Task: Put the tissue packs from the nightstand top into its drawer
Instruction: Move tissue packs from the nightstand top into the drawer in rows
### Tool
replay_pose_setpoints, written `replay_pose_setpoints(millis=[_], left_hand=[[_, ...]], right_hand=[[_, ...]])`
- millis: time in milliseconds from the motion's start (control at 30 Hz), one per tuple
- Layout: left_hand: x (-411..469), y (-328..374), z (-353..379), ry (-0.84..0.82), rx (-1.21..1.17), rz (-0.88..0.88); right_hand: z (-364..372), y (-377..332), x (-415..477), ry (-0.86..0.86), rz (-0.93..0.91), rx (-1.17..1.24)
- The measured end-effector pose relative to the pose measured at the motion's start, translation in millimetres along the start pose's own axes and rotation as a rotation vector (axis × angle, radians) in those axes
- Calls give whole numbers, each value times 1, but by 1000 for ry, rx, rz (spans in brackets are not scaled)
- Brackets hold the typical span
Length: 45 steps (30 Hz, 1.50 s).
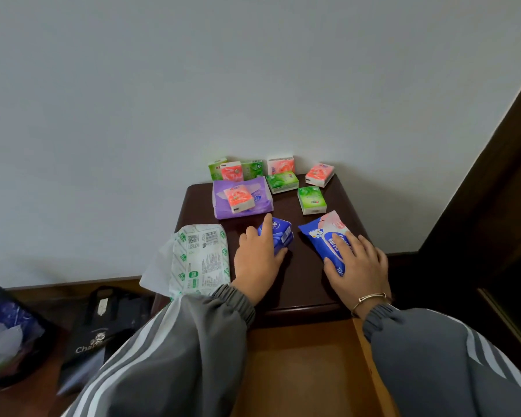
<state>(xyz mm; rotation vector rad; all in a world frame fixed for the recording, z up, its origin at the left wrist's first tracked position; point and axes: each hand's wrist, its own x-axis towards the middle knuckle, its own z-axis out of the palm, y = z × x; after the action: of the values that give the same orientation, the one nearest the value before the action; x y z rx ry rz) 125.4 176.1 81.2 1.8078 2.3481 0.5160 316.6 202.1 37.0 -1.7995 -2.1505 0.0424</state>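
On the head view I see the left hand [257,260] grasping the small blue tissue pack [280,234] on the nightstand top [301,281]. The right hand [358,266] lies flat-fingered on the larger blue pack [322,233], hiding its near end. Sleeves [175,350] cover much of the open drawer [301,371].

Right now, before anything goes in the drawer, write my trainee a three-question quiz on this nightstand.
1. True or false: the light wooden drawer is open.
2. The left hand is on which? A: small dark-blue tissue pack. B: white-and-green plastic pack.
3. What colour is the small tissue pack lying on the flat purple plastic pack?
Key: 1 true; 2 A; 3 orange.
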Motion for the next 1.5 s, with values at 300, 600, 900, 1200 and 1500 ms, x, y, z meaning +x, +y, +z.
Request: replay_pose_setpoints(millis=[300,600,900,1200,1500], left_hand=[[-13,-103,-57,378,-167,-204],[-7,-129,-21,290,18,-253],[-3,-133,-11,335,33,-234],[0,-132,-8,394,26,-222],[-1,-129,-14,354,36,-253]], right_hand=[[-17,0,-6,215,-82,213],[-45,-94,68,258,-453,266],[-10,-226,228,-64,-431,175],[30,-239,252,-127,-381,-133],[-34,-207,236,-102,-240,675]])
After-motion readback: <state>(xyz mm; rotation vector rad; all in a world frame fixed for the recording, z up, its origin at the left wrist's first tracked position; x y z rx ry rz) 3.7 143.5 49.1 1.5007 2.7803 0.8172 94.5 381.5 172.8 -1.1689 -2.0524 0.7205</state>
